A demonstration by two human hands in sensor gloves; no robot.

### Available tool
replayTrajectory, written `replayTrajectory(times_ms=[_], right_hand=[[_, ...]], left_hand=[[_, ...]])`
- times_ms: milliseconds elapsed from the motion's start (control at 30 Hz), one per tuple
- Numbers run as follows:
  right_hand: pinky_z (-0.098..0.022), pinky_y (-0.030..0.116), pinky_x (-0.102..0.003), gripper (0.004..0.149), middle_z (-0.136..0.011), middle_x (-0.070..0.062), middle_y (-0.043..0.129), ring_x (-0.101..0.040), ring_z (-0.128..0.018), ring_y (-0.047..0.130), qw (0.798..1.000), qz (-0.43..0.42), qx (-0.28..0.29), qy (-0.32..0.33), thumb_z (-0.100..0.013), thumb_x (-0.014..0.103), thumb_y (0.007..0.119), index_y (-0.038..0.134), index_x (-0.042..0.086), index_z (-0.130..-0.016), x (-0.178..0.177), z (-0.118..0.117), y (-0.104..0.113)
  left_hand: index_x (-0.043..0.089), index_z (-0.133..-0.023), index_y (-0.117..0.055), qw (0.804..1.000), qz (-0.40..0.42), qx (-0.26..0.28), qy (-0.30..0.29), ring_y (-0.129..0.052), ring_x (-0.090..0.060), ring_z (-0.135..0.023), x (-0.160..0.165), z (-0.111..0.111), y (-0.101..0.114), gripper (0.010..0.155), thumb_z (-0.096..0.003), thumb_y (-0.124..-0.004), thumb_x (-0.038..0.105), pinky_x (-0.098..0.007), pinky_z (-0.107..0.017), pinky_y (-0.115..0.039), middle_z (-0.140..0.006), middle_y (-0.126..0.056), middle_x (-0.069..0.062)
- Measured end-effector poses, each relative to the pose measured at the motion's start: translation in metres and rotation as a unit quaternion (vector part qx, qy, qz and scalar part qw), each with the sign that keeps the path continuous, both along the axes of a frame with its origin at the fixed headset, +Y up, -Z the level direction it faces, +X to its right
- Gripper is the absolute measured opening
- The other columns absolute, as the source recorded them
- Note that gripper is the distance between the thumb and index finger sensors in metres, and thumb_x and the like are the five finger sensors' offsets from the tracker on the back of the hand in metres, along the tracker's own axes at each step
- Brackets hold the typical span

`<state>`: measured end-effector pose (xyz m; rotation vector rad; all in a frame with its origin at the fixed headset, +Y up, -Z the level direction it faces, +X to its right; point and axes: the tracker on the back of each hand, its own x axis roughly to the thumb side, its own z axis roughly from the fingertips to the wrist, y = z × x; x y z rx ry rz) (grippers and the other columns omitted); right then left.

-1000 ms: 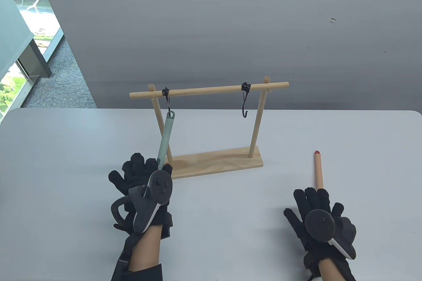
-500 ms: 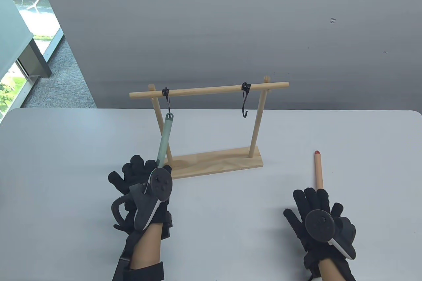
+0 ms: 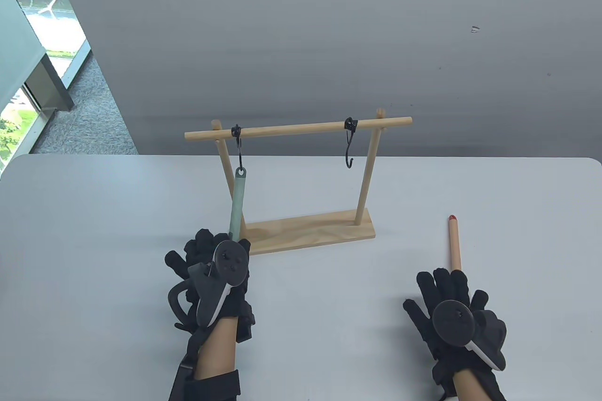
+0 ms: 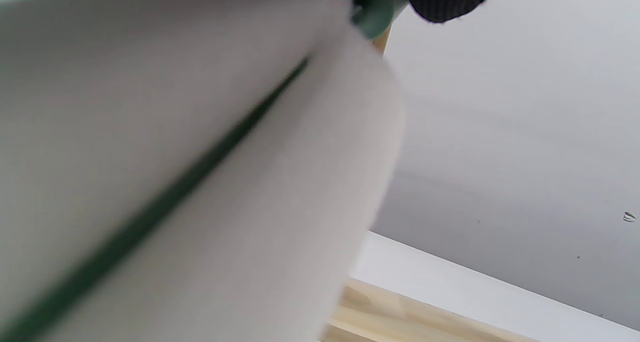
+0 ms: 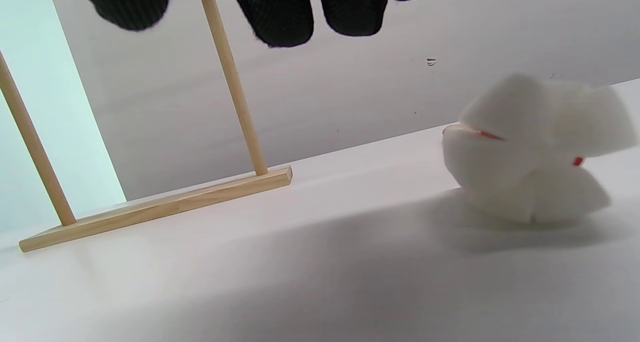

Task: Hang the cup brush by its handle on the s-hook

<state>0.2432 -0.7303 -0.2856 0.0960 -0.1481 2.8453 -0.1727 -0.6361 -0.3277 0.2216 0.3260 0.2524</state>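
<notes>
The table view looks down and forward from above the person's near edge of the white table (image 3: 94, 231), taking in the whole wooden rack (image 3: 301, 184) with the grey wall behind it. The left wrist view sits very close behind a blurred white sponge head (image 4: 200, 182) that fills most of the frame, looking upward past it to the wall and a strip of the rack's base (image 4: 400, 322). The right wrist view looks low across the tabletop from near the surface, sharing the rack's base (image 5: 155, 209) and uprights with the other two.
</notes>
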Motion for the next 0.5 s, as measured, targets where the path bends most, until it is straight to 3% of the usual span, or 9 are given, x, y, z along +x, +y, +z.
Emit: replayTrajectory(times_ms=[500], right_hand=[[-0.061, 0.019, -0.077, 0.072, -0.114, -0.025, 0.038, -0.054, -0.104, 0.030, 1.000, -0.021, 0.005, -0.010, -0.053, 0.056, 0.056, 0.048, 0.013, -0.110, 0.0047, 0.0001, 0.0020]], left_hand=[[0.022, -0.094, -0.074, 0.999, 0.004, -0.005, -0.035, -0.071, -0.044, -0.099, 0.0041, 0.0053, -0.0102, 0.055, -0.0521, -0.063, 0.057, -0.070, -0.071, -0.034, -0.108, -0.070, -0.016]])
